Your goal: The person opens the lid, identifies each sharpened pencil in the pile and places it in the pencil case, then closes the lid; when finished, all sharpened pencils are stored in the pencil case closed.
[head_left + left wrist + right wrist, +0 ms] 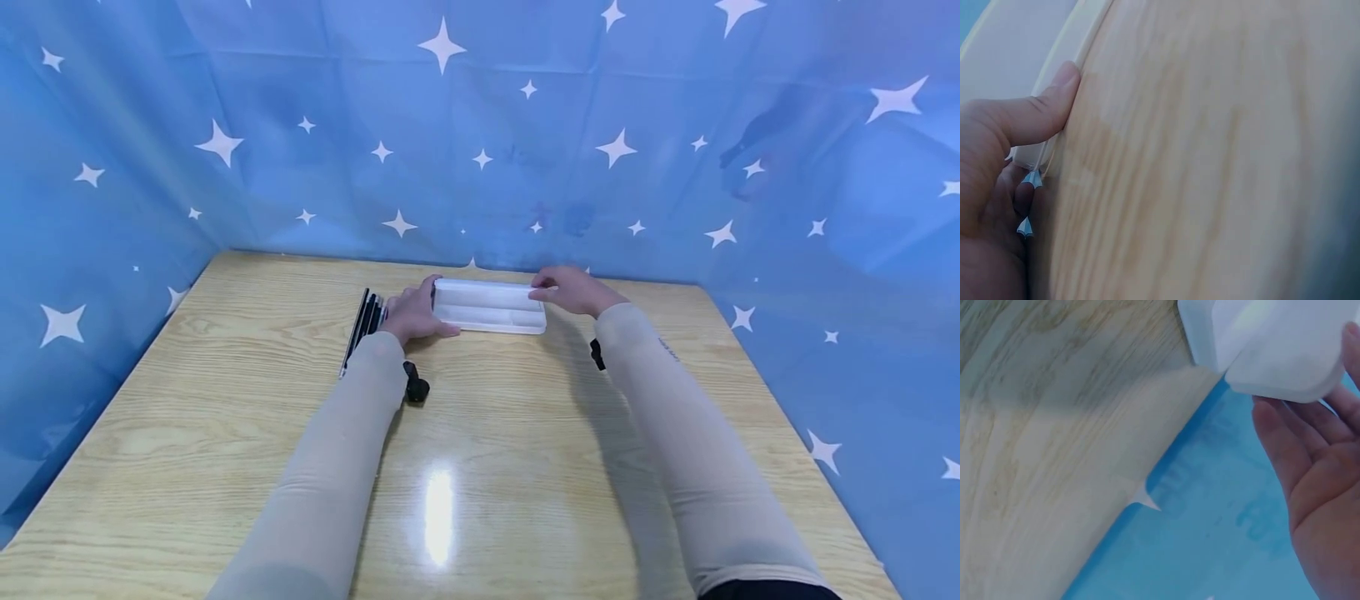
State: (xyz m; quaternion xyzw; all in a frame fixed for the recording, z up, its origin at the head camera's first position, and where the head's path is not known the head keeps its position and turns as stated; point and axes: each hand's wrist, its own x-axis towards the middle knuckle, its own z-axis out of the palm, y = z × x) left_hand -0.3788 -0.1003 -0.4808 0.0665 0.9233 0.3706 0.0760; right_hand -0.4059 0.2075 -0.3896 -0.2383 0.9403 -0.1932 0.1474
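Note:
A white pencil box (491, 318), long and shallow, lies open near the back of the table, its raised lid (1291, 353) on the far side. My left hand (416, 315) grips the box's left end; in the left wrist view its thumb (1047, 112) presses along the near side wall. At the far right corner, my right hand (573, 290) holds the lid, with fingers behind it and thumb at its edge. Several dark, slim pens (363, 321) lie side by side just left of my left hand, partly hidden by it.
The wooden table (495, 433) ends right behind the box, where a blue cloth with white stars (442, 125) hangs at the back and both sides. Black wrist cameras show beside the left sleeve (416, 387) and the right sleeve (597, 354).

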